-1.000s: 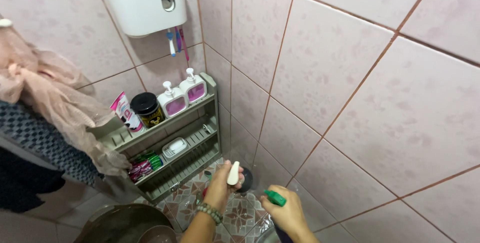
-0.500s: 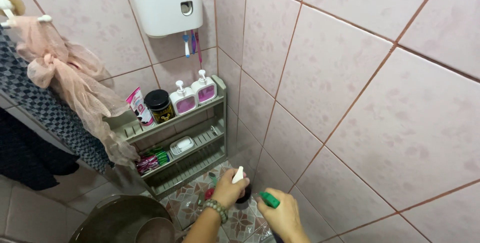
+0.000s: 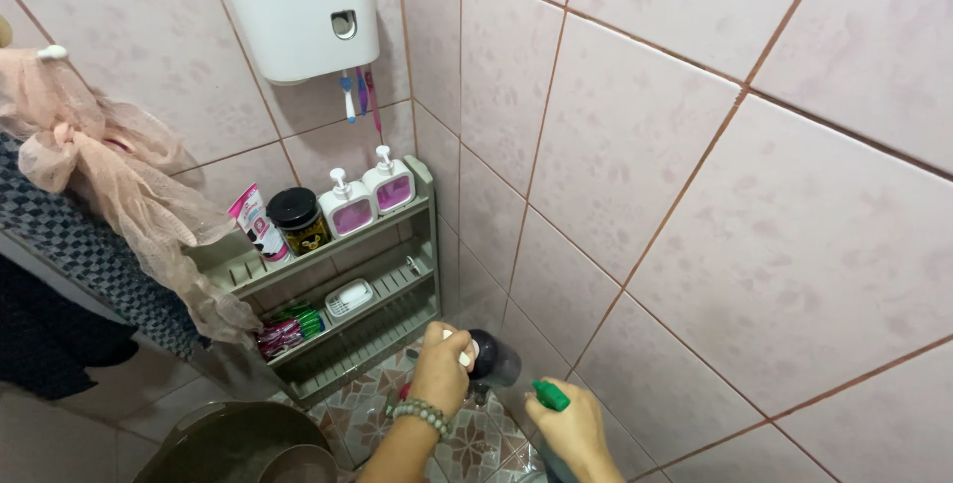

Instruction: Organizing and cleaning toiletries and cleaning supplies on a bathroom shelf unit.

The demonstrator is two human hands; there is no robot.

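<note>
Pink tiled corner before us: our left hand gripping a brush, right hand clasping a sprayer.

Hands: two, left and right
Pump bottles: two, white and pink, on the top shelf
Jar: one, black-lidded
Tube: one, pink and white
Toothbrushes: three, hanging under the dispenser
Dispenser: one, white, on the wall
Rack: one, three shelves
Soap dish: one
Spray bottle: one, green nozzle
Basins: two
</note>
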